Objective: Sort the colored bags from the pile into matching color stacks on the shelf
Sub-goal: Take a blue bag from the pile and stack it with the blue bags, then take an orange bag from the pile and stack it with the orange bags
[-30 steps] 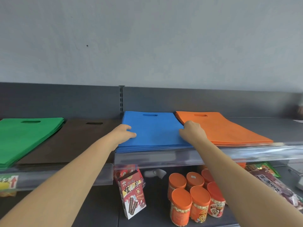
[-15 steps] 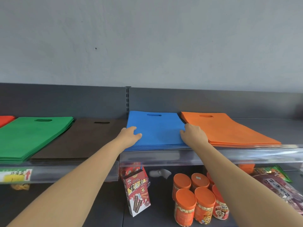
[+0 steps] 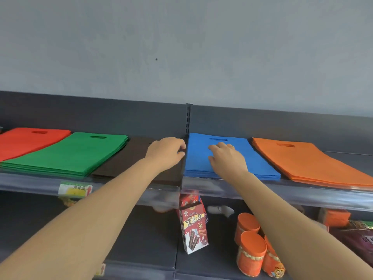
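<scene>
Blue stack (image 3: pixel 232 158): shelf (image 3: pixel 262 194) centre-R; R hand (image 3: pixel 227 156) flat on top, fingers spread.
L hand (image 3: pixel 166 151): at stack's L edge, fingers curled on it.
Done: red (image 3: pixel 26 140), green (image 3: pixel 66 152), brown (image 3: pixel 125 158), orange (image 3: pixel 308 160) stacks sorted.
Left: squaring blue, prob.; pile not in view.

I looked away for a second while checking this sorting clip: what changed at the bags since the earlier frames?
The right hand moved from the flat blue fabric bag stack's right edge onto its middle, fingers spread flat. The left hand slid further back along the stack's left edge, fingers curled there over the dark brown bag stack. Nothing was lifted. The green and orange bag stacks stayed put.
</scene>
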{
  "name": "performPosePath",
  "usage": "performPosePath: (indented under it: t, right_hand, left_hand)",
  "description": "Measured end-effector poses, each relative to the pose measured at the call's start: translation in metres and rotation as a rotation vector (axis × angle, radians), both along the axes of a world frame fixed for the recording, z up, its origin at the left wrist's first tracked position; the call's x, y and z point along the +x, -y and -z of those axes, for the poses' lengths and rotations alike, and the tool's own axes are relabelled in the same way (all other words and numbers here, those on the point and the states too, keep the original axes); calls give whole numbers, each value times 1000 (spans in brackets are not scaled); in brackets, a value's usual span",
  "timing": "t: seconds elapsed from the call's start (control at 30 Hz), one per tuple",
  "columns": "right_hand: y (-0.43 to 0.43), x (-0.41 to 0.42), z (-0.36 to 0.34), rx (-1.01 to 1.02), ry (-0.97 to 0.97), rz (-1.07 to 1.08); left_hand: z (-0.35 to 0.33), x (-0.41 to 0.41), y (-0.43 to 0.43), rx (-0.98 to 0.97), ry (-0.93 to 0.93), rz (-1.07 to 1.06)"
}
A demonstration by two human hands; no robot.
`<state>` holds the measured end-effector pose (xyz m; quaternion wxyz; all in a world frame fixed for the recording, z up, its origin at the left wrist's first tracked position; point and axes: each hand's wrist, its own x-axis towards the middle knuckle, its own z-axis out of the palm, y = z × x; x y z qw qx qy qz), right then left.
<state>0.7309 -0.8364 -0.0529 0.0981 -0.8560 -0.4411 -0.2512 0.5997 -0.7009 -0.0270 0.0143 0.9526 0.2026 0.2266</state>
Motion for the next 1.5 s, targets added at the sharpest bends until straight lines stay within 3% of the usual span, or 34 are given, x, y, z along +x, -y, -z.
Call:
performPosePath:
  t: [0.37,0.7,1.1,1.23,1.5]
  right_hand:
    - [-182,-180,-11,137,187,-311]
    - [-353,-347,-6,154,206,-692]
    - [-549,-455,-9,180,135,-1000]
    - [-596,-491,-7,106,91,-1067]
    - [-685,-538,-6,-100,-105,-959]
  left_hand:
    - [-11,-243,-159,321,-48,-325]
    - [8,-428,-277,345,-68,-634]
    - [4,-530,-421,374,-124,-854]
    - [6,-568,-464,311,-135,-898]
    - [17,-604,-589,181,-158,-718]
